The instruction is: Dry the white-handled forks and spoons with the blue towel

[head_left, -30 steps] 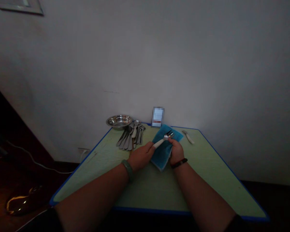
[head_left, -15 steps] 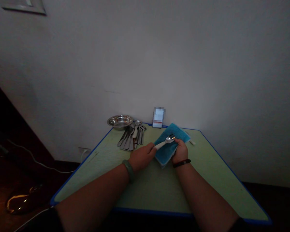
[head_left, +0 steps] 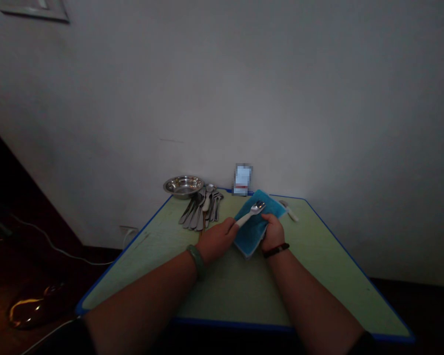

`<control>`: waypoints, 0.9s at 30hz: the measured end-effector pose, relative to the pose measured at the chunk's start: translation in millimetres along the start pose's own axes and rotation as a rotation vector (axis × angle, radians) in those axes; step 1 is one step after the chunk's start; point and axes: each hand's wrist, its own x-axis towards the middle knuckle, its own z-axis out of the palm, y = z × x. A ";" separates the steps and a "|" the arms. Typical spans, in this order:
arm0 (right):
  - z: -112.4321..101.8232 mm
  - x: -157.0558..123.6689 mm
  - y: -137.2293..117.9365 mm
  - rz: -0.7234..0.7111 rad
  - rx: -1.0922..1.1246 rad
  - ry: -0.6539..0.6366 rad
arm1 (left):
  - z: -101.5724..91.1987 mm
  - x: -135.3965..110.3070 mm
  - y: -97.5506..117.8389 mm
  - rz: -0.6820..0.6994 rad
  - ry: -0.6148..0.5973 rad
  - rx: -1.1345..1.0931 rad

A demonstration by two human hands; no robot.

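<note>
**White-handled spoon (head_left: 249,213) held over a blue cloth (head_left: 252,234), hands close but apart.**
The handle is clamped by the left hand (head_left: 217,240), the cloth by the right hand (head_left: 273,232), which lies nearer the spoon's head; the long axis slants up and rightward. Loose cutlery (head_left: 202,209) and a steel bowl (head_left: 183,187) lie beyond, at the far edge of the table (head_left: 237,291).

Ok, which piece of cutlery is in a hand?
The white-handled one, held in the left hand above the blue cloth; all the others lie on the table.
</note>
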 end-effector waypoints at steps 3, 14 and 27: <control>-0.5 -1.1 2.3 0.013 -0.043 -0.012 | 0.0 0.0 -0.5 -0.014 0.003 0.002; -4.8 1.4 6.4 -0.118 -0.152 -0.068 | 0.7 1.4 -1.6 -0.019 0.008 -0.024; -7.6 5.3 8.3 -0.073 -0.152 -0.097 | 1.1 2.0 -2.7 -0.021 0.026 -0.051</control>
